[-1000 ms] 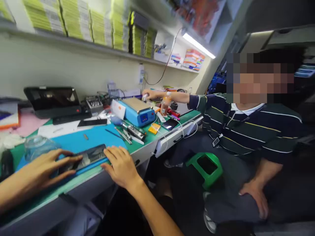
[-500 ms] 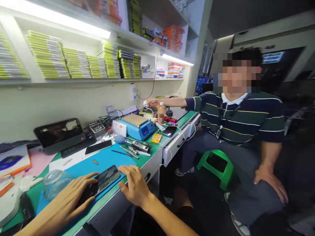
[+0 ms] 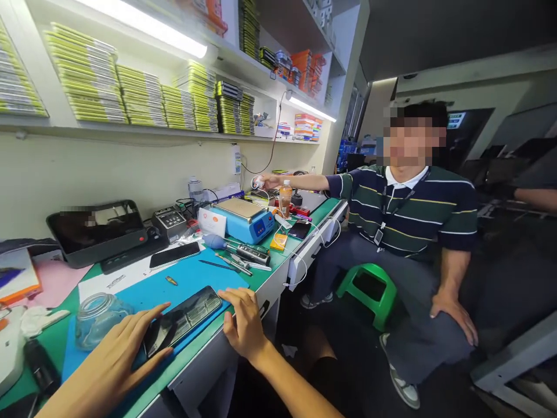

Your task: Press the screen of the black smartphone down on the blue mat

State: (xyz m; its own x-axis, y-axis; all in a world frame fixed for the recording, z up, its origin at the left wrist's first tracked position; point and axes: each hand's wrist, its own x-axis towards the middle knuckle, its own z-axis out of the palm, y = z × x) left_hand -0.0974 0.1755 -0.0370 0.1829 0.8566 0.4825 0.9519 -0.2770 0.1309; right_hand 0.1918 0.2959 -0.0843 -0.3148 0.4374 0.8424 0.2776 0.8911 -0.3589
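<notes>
A smartphone [image 3: 185,319] lies face up on the blue mat [image 3: 152,287], its dark glossy screen reflecting the shelves. My left hand [image 3: 119,354] rests at the phone's left end, thumb along the near edge and fingers stretched out past the far edge. At the other end is my right hand [image 3: 246,325], its fingers apart and slightly bent, the fingertips at or just beside the phone's corner. Neither hand is closed round the phone. A glass jar [image 3: 100,322] stands beside my left hand. Beyond the phone lies a small brownish part [image 3: 171,280].
A second phone [image 3: 174,255], screwdriver-like tools [image 3: 248,253] and a blue heating plate [image 3: 250,225] sit farther back. A seated person [image 3: 404,203] at the right reaches over the bench, holding a white plug [image 3: 258,182] with a cable. A green stool [image 3: 369,290] stands below.
The view has shifted slightly. My left hand has drawn back a little toward the phone's left end, showing more of its screen. My right hand stays by the right end.
</notes>
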